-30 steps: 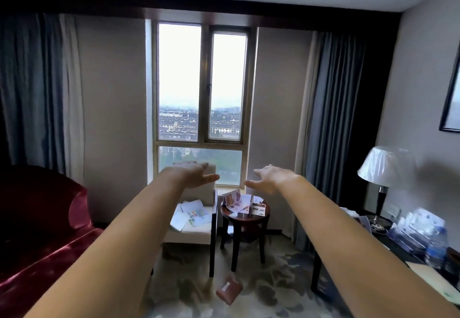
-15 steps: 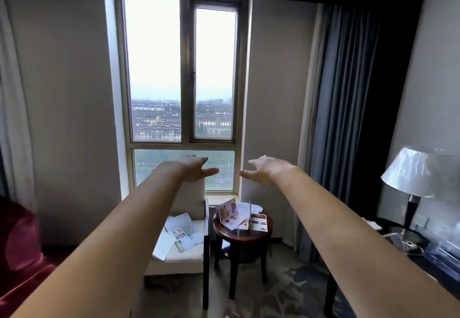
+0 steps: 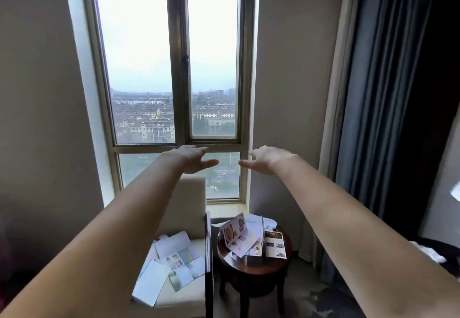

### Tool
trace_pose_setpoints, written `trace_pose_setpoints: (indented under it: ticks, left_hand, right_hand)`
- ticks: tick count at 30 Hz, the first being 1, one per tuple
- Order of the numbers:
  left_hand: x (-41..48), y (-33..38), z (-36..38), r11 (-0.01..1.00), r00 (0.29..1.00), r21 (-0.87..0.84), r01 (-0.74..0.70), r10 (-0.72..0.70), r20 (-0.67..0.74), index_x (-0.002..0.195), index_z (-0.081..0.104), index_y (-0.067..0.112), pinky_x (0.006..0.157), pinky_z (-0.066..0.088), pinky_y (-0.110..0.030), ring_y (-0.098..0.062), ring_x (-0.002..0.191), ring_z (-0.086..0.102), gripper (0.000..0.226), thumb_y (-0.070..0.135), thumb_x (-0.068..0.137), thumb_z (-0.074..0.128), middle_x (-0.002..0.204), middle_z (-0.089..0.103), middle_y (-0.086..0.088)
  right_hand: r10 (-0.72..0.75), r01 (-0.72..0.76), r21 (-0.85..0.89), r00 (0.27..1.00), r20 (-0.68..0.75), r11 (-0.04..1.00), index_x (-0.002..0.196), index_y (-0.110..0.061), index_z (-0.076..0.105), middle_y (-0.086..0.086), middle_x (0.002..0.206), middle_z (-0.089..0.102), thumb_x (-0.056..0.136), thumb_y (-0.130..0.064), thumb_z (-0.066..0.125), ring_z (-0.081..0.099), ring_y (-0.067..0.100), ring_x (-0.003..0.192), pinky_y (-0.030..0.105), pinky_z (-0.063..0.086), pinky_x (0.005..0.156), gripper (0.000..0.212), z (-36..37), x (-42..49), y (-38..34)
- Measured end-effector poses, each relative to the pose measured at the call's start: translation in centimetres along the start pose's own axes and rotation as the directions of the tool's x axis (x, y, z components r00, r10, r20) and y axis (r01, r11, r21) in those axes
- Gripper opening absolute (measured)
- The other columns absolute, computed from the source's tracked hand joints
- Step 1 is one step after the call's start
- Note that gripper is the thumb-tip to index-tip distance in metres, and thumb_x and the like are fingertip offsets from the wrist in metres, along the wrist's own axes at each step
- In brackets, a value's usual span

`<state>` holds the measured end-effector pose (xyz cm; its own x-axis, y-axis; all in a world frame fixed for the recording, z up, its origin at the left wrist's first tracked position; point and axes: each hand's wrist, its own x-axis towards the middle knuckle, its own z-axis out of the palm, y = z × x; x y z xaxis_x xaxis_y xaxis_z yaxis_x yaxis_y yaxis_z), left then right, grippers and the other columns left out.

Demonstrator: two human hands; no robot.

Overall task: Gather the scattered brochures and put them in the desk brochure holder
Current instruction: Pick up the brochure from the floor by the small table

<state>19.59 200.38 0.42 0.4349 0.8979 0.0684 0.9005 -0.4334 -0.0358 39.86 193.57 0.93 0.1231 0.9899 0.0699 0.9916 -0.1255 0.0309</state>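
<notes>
Reaching straight ahead at window height, both bare arms stretch out with palms turned down. The left hand and the right hand hover side by side, thumbs pointing toward each other with a small gap between them, and neither grip holds anything: the fingers are spread loosely and both hands are empty. Well below the hands, the brochures lie in two groups. One group, the chair brochures, is strewn flat across the seat of a cream armchair; several white and printed sheets overlap there, one hanging toward the front edge of the seat. The other group, the table brochures, sits on a small round dark wooden table just to the right of the chair; some of these stand half unfolded and tilted, with photo panels facing the camera, while a dark-printed leaflet lies flat at the right side of the tabletop. The brochure holder cannot be made out. Behind the hands rises a tall window looking over rooftops, and a blue-grey curtain hangs at the right. A patterned carpet covers the floor beneath the table.
</notes>
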Motion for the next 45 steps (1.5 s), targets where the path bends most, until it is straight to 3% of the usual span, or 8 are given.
trace_pose_setpoints:
  ticks: [4, 14, 23, 32, 38, 45]
  left_hand:
    - [8.5, -1.3, 1.8, 1.0, 1.0, -0.004, -0.004, 0.004, 0.023, 0.153, 0.014, 0.023, 0.119, 0.019, -0.046, -0.028, 0.147, 0.017, 0.081, 0.07, 0.088, 0.028, 0.159, 0.019, -0.01]
    - [28.3, -1.9, 2.2, 0.982, 0.986, -0.082, -0.169, 0.168, -0.019, 0.151, 0.022, 0.029, 0.118, 0.023, -0.042, -0.028, 0.143, 0.026, 0.069, 0.063, 0.092, 0.034, 0.156, 0.028, -0.007]
    - [40.9, 2.7, 7.9, 0.97, 0.969, -0.043, -0.24, 0.242, 0.053, 0.153, 0.016, 0.026, 0.119, 0.019, -0.045, -0.026, 0.148, 0.015, 0.08, 0.071, 0.088, 0.028, 0.159, 0.02, -0.006]
    - [44.8, 7.3, 23.2, 0.977, 0.939, -0.082, -0.196, 0.211, 0.271, 0.151, 0.022, 0.021, 0.115, 0.025, -0.047, -0.028, 0.144, 0.025, 0.077, 0.066, 0.091, 0.033, 0.155, 0.028, -0.011]
    - [44.3, 8.9, 34.7, 0.986, 0.888, -0.071, -0.15, 0.166, 0.428, 0.148, 0.028, 0.025, 0.113, 0.028, -0.048, -0.028, 0.14, 0.03, 0.071, 0.065, 0.09, 0.035, 0.151, 0.035, -0.008]
    - [45.4, 8.1, 40.6, 0.985, 0.84, -0.075, -0.157, 0.173, 0.514, 0.145, 0.03, 0.026, 0.107, 0.034, -0.044, -0.026, 0.134, 0.038, 0.073, 0.071, 0.088, 0.031, 0.14, 0.046, -0.007]
  right_hand:
    - [0.02, -0.02, -0.004, 1.0, -0.002, 1.0, 0.135, -0.021, 0.048, 0.008, 0.142, 0.048, 0.091, -0.069, 0.029, 0.047, 0.026, 0.13, 0.042, 0.041, 0.098, 0.068, 1.6, 7.4, 1.2]
    - [0.233, -0.233, -0.012, 0.973, -0.002, 0.972, 0.148, -0.025, 0.035, 0.004, 0.155, 0.032, 0.092, -0.068, 0.027, 0.03, 0.022, 0.143, 0.044, 0.032, 0.11, 0.071, 2.7, 23.0, 6.2]
    - [0.294, -0.295, 0.003, 0.953, 0.075, 0.955, 0.147, -0.024, 0.036, 0.006, 0.153, 0.034, 0.093, -0.068, 0.027, 0.032, 0.024, 0.141, 0.046, 0.032, 0.11, 0.07, 7.9, 31.8, 12.7]
    - [0.205, -0.219, 0.02, 0.94, 0.273, 0.976, 0.141, -0.02, 0.043, 0.01, 0.145, 0.044, 0.093, -0.064, 0.029, 0.037, 0.026, 0.136, 0.048, 0.037, 0.104, 0.067, 22.9, 38.0, 18.7]
    - [0.143, -0.198, 0.061, 0.861, 0.487, 0.978, 0.144, -0.021, 0.041, 0.009, 0.149, 0.041, 0.094, -0.058, 0.03, 0.034, 0.026, 0.139, 0.048, 0.033, 0.105, 0.063, 34.6, 38.3, 18.7]
    - [0.114, -0.207, 0.106, 0.823, 0.557, 0.973, 0.13, -0.021, 0.054, 0.01, 0.141, 0.048, 0.092, -0.066, 0.03, 0.04, 0.027, 0.134, 0.048, 0.037, 0.1, 0.063, 39.8, 38.2, 17.9]
